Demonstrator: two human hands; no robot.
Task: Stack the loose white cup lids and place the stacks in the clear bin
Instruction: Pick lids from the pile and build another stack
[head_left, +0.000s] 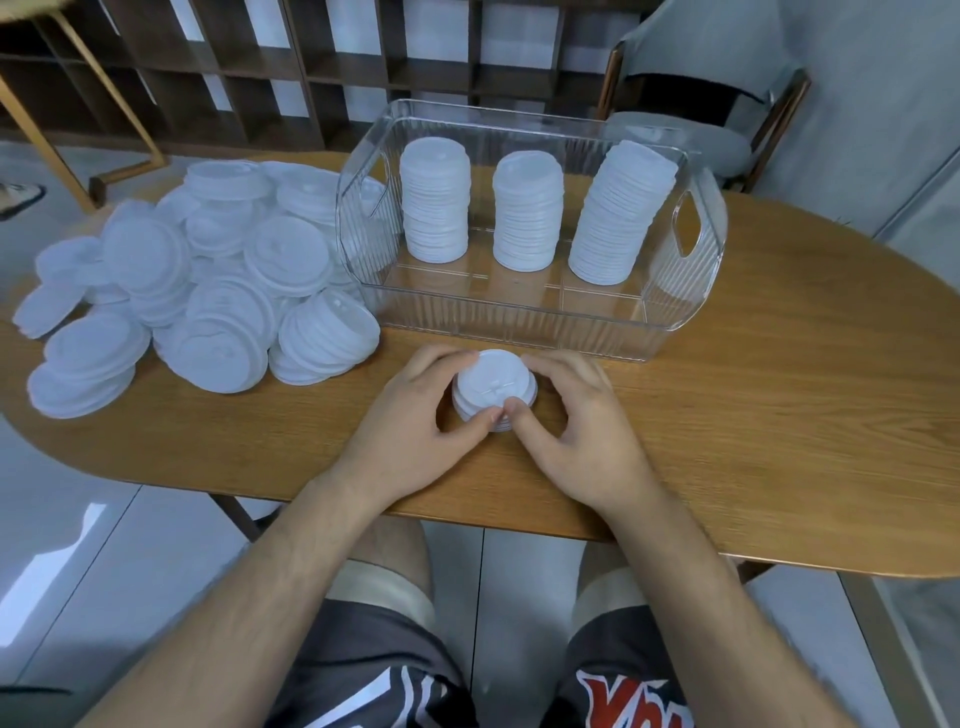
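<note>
A short stack of white cup lids (493, 382) stands on the wooden table (753, 415) just in front of the clear bin (519, 322). My left hand (415, 415) grips the stack from the left, and my right hand (576, 415) grips it from the right, the thumbs meeting at its near edge. Inside the bin stand three tall lid stacks: left (435, 200), middle (527, 210) and right (618, 213), the right one leaning. A big heap of loose white lids (208, 280) covers the table's left part.
A grey chair (696, 114) stands behind the bin at the right. Dark wooden shelving (311, 62) runs along the back. The table's near edge (467, 519) lies just above my knees. Bare tabletop stretches to the right of the bin.
</note>
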